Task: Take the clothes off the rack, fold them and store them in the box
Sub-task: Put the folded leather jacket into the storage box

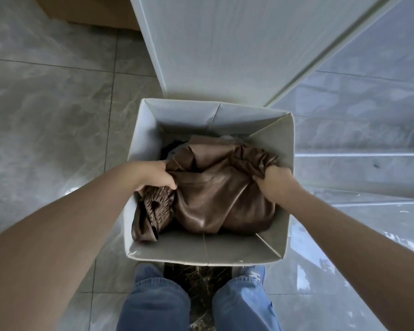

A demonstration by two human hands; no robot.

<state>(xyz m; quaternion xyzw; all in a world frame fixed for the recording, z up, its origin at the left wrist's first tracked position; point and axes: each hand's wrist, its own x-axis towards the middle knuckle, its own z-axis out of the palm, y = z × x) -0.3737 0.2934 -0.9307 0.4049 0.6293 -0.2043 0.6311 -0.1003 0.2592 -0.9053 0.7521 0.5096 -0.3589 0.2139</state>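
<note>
**Brown garment going into the box**

The left hand [153, 174] and right hand [274, 179] each clench a bunched side of the brown garment [215, 194], holding its loose fold together while it sits inside the box [286, 149], spanning wall to wall over darker clothes beneath.

A shiny brown garment [215, 194] is lying in a pale grey box [208, 249] on grey marbled floor tiles [50, 111], near blue jeans [158, 304].
</note>
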